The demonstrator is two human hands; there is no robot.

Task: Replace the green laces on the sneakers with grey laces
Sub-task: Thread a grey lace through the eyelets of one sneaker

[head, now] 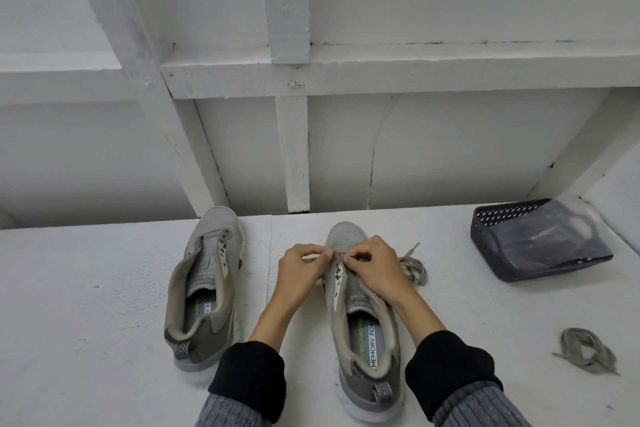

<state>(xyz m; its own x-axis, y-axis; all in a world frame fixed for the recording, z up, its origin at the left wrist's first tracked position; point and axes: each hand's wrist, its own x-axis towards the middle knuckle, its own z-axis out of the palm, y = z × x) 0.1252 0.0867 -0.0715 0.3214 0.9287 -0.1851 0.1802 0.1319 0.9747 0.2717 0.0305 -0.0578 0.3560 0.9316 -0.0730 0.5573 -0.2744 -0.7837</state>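
Both hands pinch at the right sneaker's [360, 288] far eyelets.

The left hand [301, 267] and right hand [372, 265] meet fingertip to fingertip, forearms converging; a grey lace [412, 269] trails right, the left sneaker [204, 288] alongside.

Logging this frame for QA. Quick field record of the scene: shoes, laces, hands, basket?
left sneaker: unlaced, untouched
right sneaker: both hands at the front eyelets
left hand: fingers pinch at the eyelet row
right hand: fingers pinch at the eyelet row
lace by right sneaker: loose on table
spare lace: bundled, front right
basket: dark, tipped, back right
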